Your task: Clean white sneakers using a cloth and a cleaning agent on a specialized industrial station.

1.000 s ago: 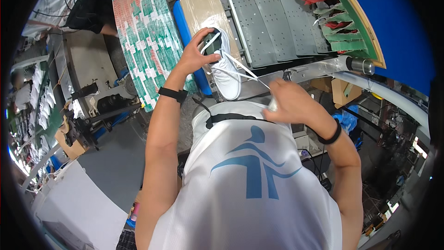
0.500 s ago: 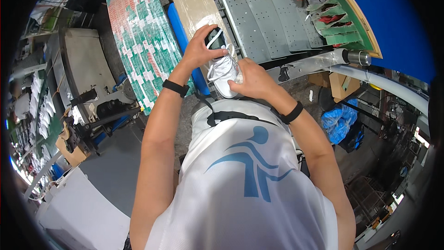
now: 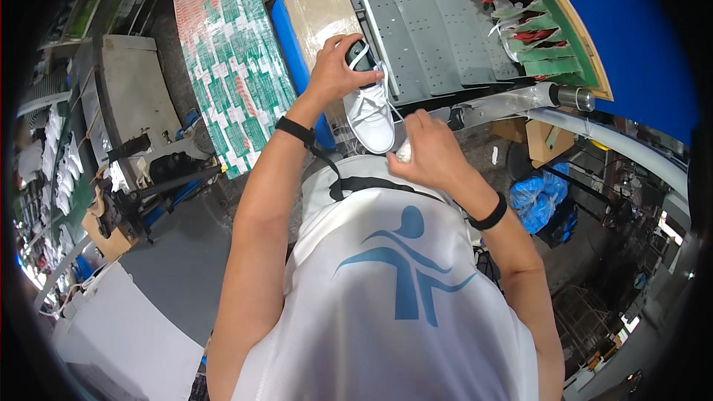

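My left hand (image 3: 336,68) grips a white lace-up shoe (image 3: 369,110) by its heel end and holds it up in front of my chest, toe pointing toward me. A white lace (image 3: 388,100) runs from the shoe's eyelets down to my right hand (image 3: 427,152). My right hand is closed around the lace end and a small white object just below the shoe's toe. Both wrists wear black bands.
A grey perforated metal table (image 3: 438,30) lies ahead. A green rack (image 3: 549,22) with shoe parts stands at the right, a green and red patterned sheet (image 3: 234,59) at the left. A silver tube (image 3: 520,100) crosses to the right. Blue bags (image 3: 546,197) lie on the floor.
My right hand went from pulling the lace out to the right, up to the shoe, and has now drawn back down toward my chest with the lace. The shoe stays in my left hand.
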The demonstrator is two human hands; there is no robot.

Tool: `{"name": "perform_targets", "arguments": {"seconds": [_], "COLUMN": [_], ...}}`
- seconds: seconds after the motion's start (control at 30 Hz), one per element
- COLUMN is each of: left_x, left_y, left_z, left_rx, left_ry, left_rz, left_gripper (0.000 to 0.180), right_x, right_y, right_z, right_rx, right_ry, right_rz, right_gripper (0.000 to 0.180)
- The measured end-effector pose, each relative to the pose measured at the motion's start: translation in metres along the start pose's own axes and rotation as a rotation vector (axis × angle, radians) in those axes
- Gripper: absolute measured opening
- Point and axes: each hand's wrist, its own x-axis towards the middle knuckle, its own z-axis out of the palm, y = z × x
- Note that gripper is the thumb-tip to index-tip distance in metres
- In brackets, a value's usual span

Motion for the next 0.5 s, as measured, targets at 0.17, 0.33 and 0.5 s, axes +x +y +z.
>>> {"name": "perform_targets", "arguments": {"seconds": [0.17, 0.33, 0.5], "left_x": [0.002, 0.001, 0.005], "left_y": [0.005, 0.007, 0.006], "left_z": [-0.003, -0.001, -0.001], "left_rx": [-0.015, 0.053, 0.061], "left_ry": [-0.043, -0.008, -0.031], "left_rz": [-0.031, -0.035, -0.045], "left_gripper": [0.101, 0.101, 0.101], "right_x": [0.037, 0.044, 0.050], "right_y": [0.002, 0.002, -0.012], "right_z": [0.029, 0.055, 0.049], "right_rx": [0.020, 0.013, 0.202], "right_ry": [-0.005, -0.055, -0.108], "right_rz": [-0.074, -0.088, 0.041], "right_gripper": [0.058, 0.058, 0.053]}}
